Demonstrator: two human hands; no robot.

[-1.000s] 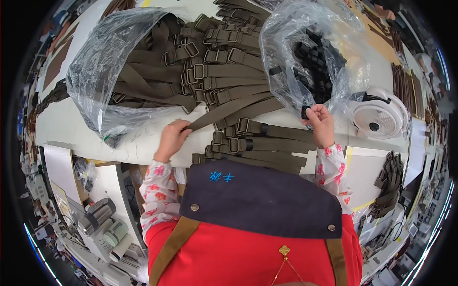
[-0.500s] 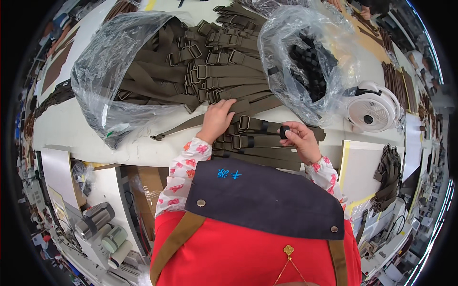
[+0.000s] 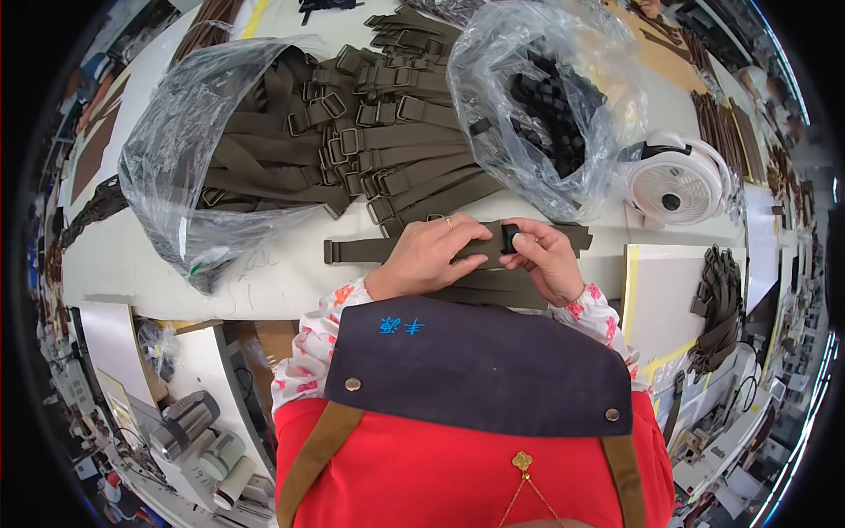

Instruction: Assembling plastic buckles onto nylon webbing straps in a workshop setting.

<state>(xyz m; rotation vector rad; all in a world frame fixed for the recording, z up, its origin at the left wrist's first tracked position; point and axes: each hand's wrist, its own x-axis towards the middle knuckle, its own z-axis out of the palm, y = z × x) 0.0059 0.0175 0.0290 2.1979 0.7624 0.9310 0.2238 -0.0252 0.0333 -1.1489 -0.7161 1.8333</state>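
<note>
An olive-brown webbing strap (image 3: 356, 252) lies crosswise in front of me, with one end out to the left and the other past my right hand. My left hand (image 3: 429, 253) is closed on its middle, fingers and thumb on the webbing. Pinched in my right hand (image 3: 547, 260) is a small black loop (image 3: 510, 238), which sits at the strap; whether the webbing passes through it I cannot tell. Just beyond lies a fanned pile of similar straps (image 3: 414, 141) with metal buckles. More straps lie partly under my hands, near the apron's top edge.
A clear plastic bag (image 3: 189, 132) of straps lies at the left. Another clear bag (image 3: 480, 66) holds several black loops (image 3: 550, 110) at the back right. A white fan (image 3: 673, 189) stands on the table's right side. A strap bundle (image 3: 717, 308) lies on a board.
My left hand has moved right and nearer me, bringing a strap from the pile. The black loop in my right hand is now at that strap. The whole view has shifted slightly.
</note>
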